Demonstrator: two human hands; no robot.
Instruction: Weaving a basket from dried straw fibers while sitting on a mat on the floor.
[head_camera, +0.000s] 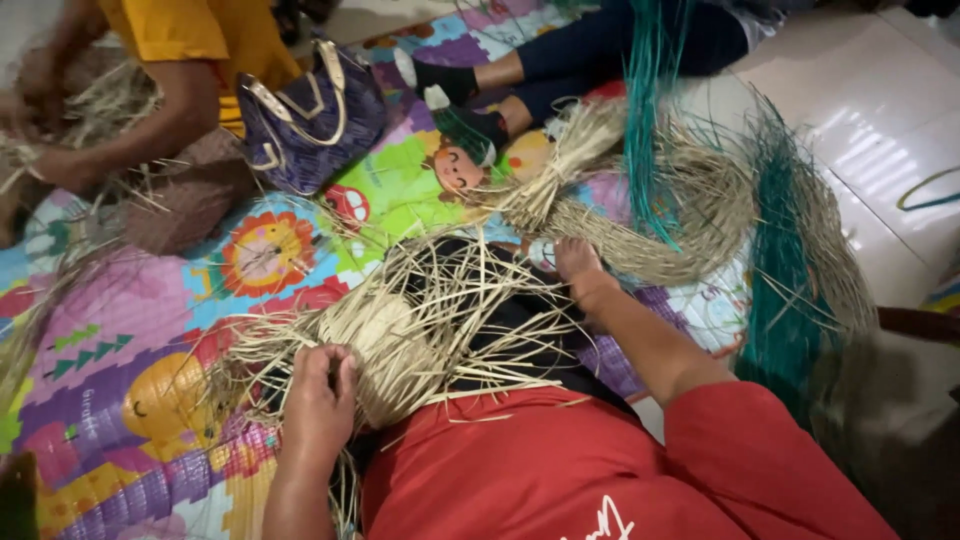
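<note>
**Two hands in straw, one half-woven piece on the lap**

One woven straw piece sits on the person's lap, over dark cloth and a red shirt. Its centre is a tight, rounded, pale mat; from that centre many loose flat strands fan out in all directions, stiff and dry-looking.

The left hand rests at the near edge of the weave, fingers curled narrow and pinching a few strands together. The right hand reaches to the far side of the lap, fingers bent down onto the strands beside a large tied bundle of natural straw; whether it grips any cannot be told.

That bundle is one thick, curved sheaf, bound near its top. Two bunches of teal-dyed strands lie by it: one upright bunch and one sweeping bunch at the right, both thin and wiry.

Below is one foam play mat, brightly printed with cartoon animals. On it stands one dark purple handbag with pale handles. One person in a yellow shirt works straw at upper left; another's legs in dark trousers stretch across the top.
</note>
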